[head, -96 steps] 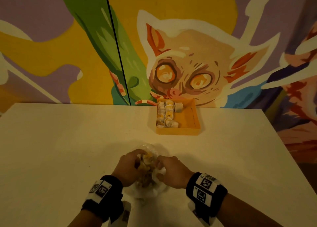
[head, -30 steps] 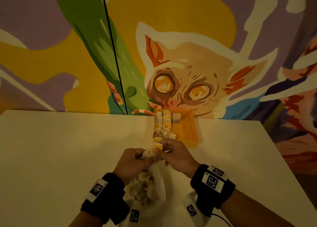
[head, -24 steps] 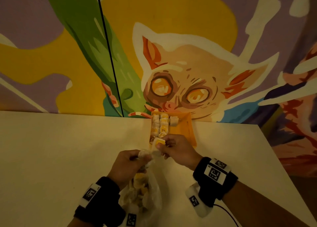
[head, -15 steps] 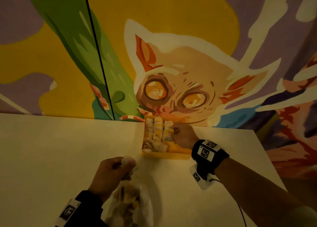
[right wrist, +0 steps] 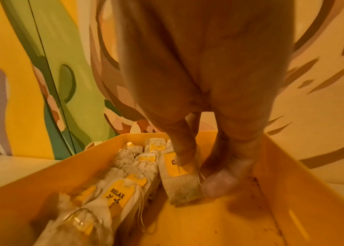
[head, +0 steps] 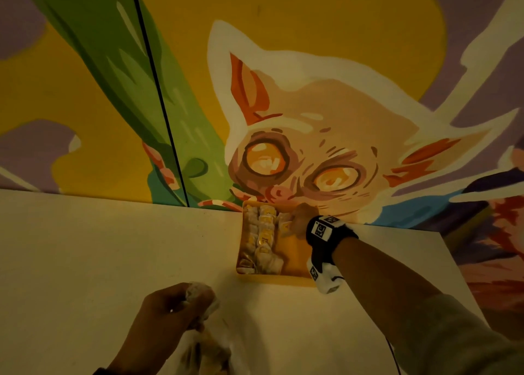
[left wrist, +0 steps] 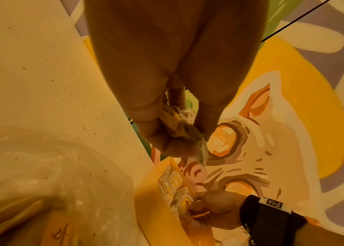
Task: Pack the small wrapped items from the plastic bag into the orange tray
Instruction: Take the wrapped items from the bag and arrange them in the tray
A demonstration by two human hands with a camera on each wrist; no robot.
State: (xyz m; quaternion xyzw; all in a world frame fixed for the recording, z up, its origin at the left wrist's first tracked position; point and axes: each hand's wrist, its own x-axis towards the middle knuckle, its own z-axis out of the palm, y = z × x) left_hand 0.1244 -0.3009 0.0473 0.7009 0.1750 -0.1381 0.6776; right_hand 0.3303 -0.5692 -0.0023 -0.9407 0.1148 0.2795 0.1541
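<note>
Your right hand (right wrist: 190, 159) has left the plastic bag (head: 204, 352) and is now reaching into the orange tray (right wrist: 293, 191) at the surface's far edge, its grip pinching a wrapped item (right wrist: 179, 179) beside the packed rows, starting a third row. Your left hand (head: 167, 315) is still gripping the bag's neck near you. A yellow tag (right wrist: 115, 196) is reading "RELAX"; other tags too blurred

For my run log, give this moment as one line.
right hand: setting tea bag in orange tray | left hand: holding another tea bag above plastic bag
</note>
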